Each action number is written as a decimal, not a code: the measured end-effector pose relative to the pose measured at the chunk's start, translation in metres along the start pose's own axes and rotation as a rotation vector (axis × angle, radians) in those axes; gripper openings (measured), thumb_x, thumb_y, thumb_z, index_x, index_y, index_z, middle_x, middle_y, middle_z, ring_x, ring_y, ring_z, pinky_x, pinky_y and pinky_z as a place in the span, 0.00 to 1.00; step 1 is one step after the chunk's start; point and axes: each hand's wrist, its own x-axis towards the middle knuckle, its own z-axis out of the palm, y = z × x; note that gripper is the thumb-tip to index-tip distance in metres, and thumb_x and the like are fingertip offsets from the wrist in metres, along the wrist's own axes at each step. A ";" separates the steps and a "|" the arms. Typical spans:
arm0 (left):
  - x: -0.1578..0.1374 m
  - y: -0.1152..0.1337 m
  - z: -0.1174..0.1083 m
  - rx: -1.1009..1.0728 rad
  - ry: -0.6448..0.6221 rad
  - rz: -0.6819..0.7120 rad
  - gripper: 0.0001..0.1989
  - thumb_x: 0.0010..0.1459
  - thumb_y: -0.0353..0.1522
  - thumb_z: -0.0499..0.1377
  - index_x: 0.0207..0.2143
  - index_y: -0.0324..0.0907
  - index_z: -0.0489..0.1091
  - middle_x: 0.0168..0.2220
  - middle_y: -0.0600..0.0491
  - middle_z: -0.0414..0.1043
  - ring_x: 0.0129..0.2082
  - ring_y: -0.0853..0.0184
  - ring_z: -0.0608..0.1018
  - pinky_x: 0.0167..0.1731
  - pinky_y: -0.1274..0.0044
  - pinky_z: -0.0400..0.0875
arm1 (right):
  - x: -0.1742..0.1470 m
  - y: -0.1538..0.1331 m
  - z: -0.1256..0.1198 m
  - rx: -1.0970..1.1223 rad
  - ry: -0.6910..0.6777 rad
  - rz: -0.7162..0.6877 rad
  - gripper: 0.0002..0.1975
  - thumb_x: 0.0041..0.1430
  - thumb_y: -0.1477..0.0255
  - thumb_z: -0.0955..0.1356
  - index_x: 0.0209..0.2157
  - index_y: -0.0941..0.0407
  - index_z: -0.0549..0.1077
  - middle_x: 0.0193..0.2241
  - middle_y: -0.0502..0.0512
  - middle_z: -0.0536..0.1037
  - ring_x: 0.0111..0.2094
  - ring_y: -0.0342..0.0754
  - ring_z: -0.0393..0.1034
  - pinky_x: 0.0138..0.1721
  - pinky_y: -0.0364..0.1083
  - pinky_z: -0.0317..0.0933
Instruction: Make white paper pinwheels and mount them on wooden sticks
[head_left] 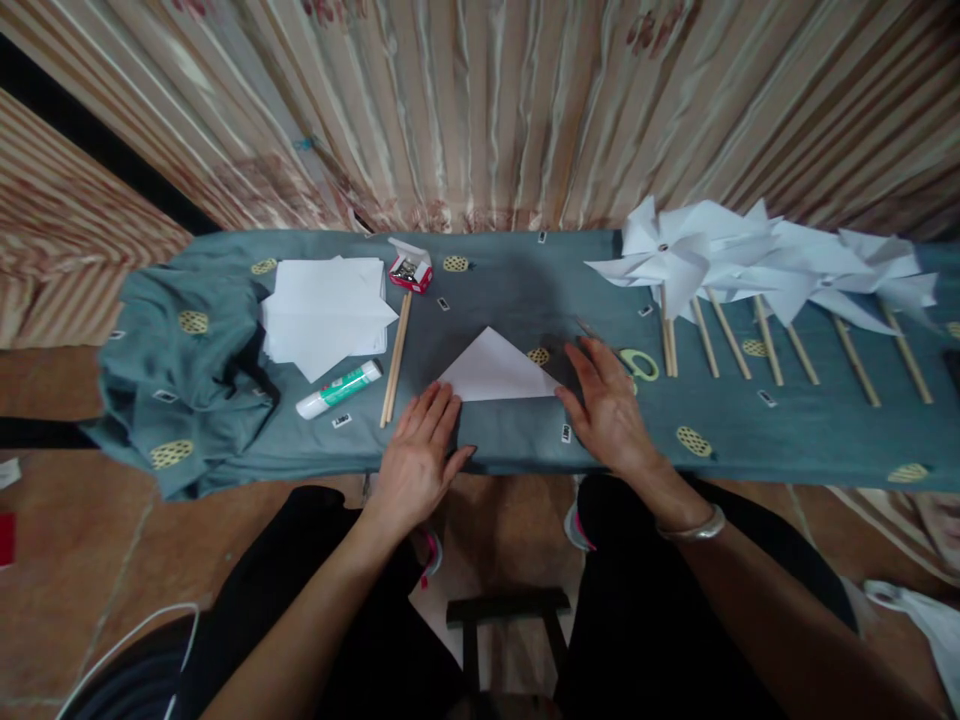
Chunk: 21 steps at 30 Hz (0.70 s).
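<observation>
A white sheet of paper (499, 368), folded into a triangle, lies flat on the cloth with its peak pointing away from me. My left hand (421, 455) rests at its left corner, fingers stretched out and fingertips touching the paper. At the right corner, my right hand (609, 405) touches the paper with its thumb, its fingers apart over the cloth. Scissors with pale green handles (639, 366) lie just beyond my right hand, their blades partly hidden by it. Neither hand grips anything.
Left of the folded sheet are wooden sticks (396, 360), a glue stick (340, 389), a stack of white paper (328, 308) and an open small red box (411, 268). Several paper pinwheels (750, 255) on sticks lie at the right. A patterned green cloth (517, 440) covers the narrow table.
</observation>
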 end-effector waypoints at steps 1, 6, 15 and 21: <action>-0.004 -0.002 -0.001 0.005 0.017 -0.012 0.29 0.65 0.39 0.54 0.63 0.33 0.56 0.64 0.34 0.61 0.66 0.50 0.61 0.61 0.55 0.61 | -0.001 0.002 -0.001 0.007 0.015 -0.007 0.27 0.66 0.64 0.60 0.63 0.59 0.59 0.65 0.69 0.59 0.67 0.63 0.51 0.61 0.65 0.55; -0.014 -0.007 -0.006 0.040 0.064 -0.036 0.29 0.65 0.39 0.55 0.63 0.35 0.55 0.62 0.35 0.63 0.64 0.49 0.65 0.59 0.56 0.65 | -0.002 0.009 -0.003 0.014 0.053 -0.043 0.26 0.65 0.69 0.60 0.63 0.57 0.60 0.64 0.66 0.61 0.66 0.61 0.53 0.62 0.65 0.54; -0.013 -0.009 -0.017 0.068 0.046 -0.099 0.25 0.64 0.39 0.55 0.58 0.33 0.61 0.55 0.37 0.69 0.55 0.50 0.71 0.51 0.58 0.71 | -0.001 0.008 -0.002 0.025 0.077 -0.063 0.24 0.61 0.77 0.59 0.58 0.61 0.67 0.61 0.68 0.66 0.64 0.61 0.57 0.60 0.65 0.58; -0.011 -0.008 -0.020 0.048 0.036 -0.109 0.23 0.64 0.38 0.56 0.57 0.34 0.62 0.54 0.38 0.70 0.54 0.50 0.71 0.50 0.58 0.72 | 0.008 -0.005 -0.008 0.177 0.045 -0.067 0.19 0.67 0.69 0.59 0.53 0.60 0.72 0.56 0.66 0.72 0.58 0.58 0.67 0.60 0.62 0.61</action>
